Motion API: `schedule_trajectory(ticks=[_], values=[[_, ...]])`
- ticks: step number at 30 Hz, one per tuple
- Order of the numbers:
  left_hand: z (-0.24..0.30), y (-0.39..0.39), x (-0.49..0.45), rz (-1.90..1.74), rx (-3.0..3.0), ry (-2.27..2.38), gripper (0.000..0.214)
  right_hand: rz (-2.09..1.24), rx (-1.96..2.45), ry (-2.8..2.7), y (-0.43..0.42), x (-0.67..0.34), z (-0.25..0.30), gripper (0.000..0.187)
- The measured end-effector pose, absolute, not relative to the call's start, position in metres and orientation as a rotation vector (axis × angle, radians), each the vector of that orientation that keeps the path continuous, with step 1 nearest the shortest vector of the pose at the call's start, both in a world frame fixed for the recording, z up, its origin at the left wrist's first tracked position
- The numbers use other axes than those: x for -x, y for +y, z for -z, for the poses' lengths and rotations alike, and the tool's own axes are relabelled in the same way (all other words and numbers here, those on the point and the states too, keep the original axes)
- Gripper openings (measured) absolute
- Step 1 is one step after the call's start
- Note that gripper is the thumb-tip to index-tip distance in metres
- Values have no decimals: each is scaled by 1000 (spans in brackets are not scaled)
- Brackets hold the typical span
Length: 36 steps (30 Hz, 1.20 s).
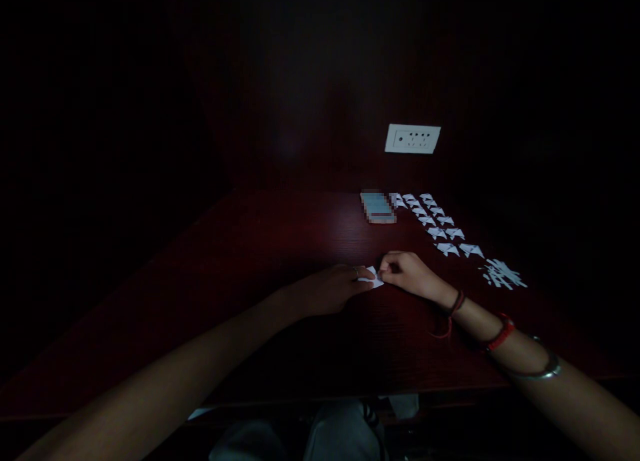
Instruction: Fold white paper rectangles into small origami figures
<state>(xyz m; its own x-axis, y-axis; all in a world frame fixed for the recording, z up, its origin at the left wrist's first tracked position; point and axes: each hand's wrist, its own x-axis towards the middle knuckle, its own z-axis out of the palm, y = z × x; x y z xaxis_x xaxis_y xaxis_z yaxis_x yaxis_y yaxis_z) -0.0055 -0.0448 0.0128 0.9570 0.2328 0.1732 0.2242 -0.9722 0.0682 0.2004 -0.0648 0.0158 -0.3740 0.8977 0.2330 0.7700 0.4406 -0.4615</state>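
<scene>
A small folded piece of white paper [376, 278] lies on the dark red table in front of me. From the left, my left hand [345, 284] holds it down with thumb and forefinger; a ring shows on one finger. The curled fingers of my right hand [406, 271] pinch the paper's right edge, and part of that edge is hidden by the fingertips. Bracelets circle the right wrist and forearm.
Rows of small folded white paper pieces [447, 249] stretch along the back right of the table [240, 247]. Nearer on the right lies a pile of narrow white paper strips [504, 274]. A phone [379, 206] rests behind my hands, below a wall socket [413, 139].
</scene>
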Motion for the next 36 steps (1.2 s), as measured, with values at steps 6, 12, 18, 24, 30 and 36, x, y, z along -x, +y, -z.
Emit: schedule_trajectory(ticks=[6,12,18,24,30,36], values=[[-9,-43,5,-259,-3084,339,44,-362,1421,-2264,-62,-200,-15,8],[-11,-44,4,-271,-3061,342,39,-222,1328,-2257,-70,-202,-16,6],[-12,-43,3,-320,-3037,324,45,-53,1050,-2577,-80,-214,-18,26],[-12,-44,2,-327,-3046,344,44,125,1034,-2698,-82,-213,-21,29],[-14,-45,2,-305,-3060,377,39,146,1061,-2719,-80,-211,-22,29],[-11,-42,6,-308,-3068,356,42,107,1100,-2634,-80,-221,-22,26]])
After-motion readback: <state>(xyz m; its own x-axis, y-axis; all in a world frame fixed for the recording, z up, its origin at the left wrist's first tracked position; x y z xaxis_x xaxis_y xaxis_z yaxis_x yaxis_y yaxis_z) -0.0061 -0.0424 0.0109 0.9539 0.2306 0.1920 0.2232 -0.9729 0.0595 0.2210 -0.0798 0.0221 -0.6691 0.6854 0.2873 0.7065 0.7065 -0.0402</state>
